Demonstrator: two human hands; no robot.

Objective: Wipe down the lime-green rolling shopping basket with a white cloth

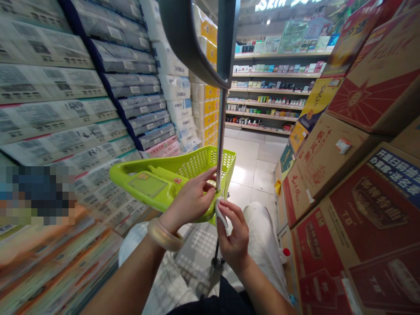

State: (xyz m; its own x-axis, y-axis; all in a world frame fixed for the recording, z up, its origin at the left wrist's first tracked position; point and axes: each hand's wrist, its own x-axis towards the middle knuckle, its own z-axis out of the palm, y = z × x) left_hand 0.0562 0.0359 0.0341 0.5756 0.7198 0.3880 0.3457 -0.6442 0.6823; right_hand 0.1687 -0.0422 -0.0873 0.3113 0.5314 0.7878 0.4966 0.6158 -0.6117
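Head view: cloth point(221, 214) in right fingers point(234, 211) beside basket rim point(141, 195), aisle point(246, 177) ahead.

The basket point(173, 163) is lime green, the cloth point(222, 215) white.

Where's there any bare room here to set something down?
Bare floor tiles show between the green basket and the stacked boxes on the right, reaching toward the far shelves. It's crowded at the metal pole: the left hand is beside it, the right hand pinches a white cloth. Packs line the left.
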